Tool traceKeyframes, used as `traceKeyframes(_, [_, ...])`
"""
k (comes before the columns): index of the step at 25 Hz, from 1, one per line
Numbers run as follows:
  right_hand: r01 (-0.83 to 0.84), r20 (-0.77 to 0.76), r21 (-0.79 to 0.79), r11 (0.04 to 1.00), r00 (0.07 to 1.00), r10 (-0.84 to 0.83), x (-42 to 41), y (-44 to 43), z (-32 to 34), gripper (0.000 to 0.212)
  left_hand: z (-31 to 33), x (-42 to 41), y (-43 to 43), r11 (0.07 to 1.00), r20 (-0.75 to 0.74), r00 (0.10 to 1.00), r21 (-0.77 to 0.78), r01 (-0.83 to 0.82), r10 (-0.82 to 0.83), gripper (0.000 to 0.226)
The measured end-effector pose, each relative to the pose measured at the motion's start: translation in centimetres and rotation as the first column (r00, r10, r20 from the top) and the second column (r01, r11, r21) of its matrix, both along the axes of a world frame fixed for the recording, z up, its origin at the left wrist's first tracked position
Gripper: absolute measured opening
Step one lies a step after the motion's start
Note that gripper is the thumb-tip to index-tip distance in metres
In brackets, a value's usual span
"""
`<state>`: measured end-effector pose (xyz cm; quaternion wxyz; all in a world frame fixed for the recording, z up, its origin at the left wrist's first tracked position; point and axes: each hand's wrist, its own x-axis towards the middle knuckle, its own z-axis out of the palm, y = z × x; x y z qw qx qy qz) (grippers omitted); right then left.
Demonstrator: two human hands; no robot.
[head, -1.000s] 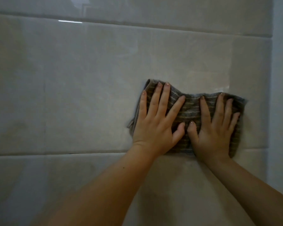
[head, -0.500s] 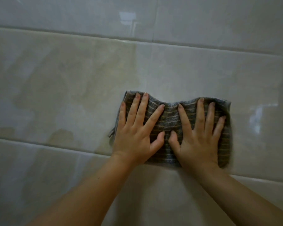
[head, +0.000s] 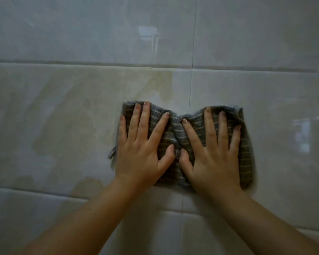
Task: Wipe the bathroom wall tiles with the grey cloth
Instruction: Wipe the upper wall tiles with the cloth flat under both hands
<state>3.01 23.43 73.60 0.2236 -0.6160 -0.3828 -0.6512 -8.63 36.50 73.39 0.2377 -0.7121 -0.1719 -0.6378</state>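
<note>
Left hand point(head: 142, 153) and right hand point(head: 214, 157), fingers straight, press the grey cloth point(head: 173, 133) flat; it has travelled leftward, extending coverage across the wall tiles point(head: 63, 126).

Glossy tiles point(head: 63, 126), ribbed cloth point(head: 175, 133)

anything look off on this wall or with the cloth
Yellowish-brown patches blotch the wall tile left of and above the grey cloth; stain, damp or marbling, I cannot tell. The cloth is puckered in the middle between the left hand and right hand, so it does not lie flat there.
</note>
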Motion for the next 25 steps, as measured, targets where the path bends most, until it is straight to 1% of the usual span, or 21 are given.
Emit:
traceKeyframes(2, [0.012,0.043,-0.053,0.999,0.999,-0.009,1.4,-1.7,-1.0,0.064,-2.2,0.5,-0.8,1.0,-0.003,1.0,-0.022,-0.023,0.022,0.072])
traceKeyframes(4, [0.022,0.063,-0.073,0.997,0.998,-0.017,2.3,-2.6,-1.4,0.065,-3.4,1.4,-1.9,0.998,0.024,0.999,-0.054,-0.039,0.041,0.072])
traceKeyframes(6, [-0.005,0.054,-0.056,0.998,0.999,0.008,2.4,-2.7,-1.6,0.064,-3.6,2.0,-2.4,0.996,0.045,0.998,-0.079,-0.039,0.043,0.072])
traceKeyframes(10, [-0.064,0.071,-0.051,0.997,0.995,0.068,2.3,-2.5,-1.3,0.064,-3.3,1.9,-2.4,0.993,0.041,0.997,-0.1,-0.059,0.063,0.072])
traceKeyframes(14, [-0.137,0.023,-0.015,0.99,0.99,0.138,1.8,-1.9,-1.6,0.066,-3.5,1.7,-2.8,0.988,-0.002,0.997,-0.13,-0.08,0.081,0.069])
traceKeyframes(17, [-0.167,-0.017,-0.027,0.986,0.986,0.167,1.4,-1.8,-1.6,0.067,-3.5,1.1,-2.7,0.984,-0.038,0.994,-0.141,-0.108,0.103,0.067])
traceKeyframes(22, [-0.121,-0.022,-0.018,0.992,0.992,0.121,1.3,-1.3,-1.9,0.068,-2.8,0.4,-1.7,0.99,-0.062,0.992,-0.08,-0.116,0.112,0.069])
traceKeyframes(25, [-0.103,-0.031,0.058,0.993,0.994,0.105,0.3,0.1,-1.6,0.068,-1.2,-0.6,0.0,0.993,-0.094,0.989,0.004,-0.115,0.115,0.069])
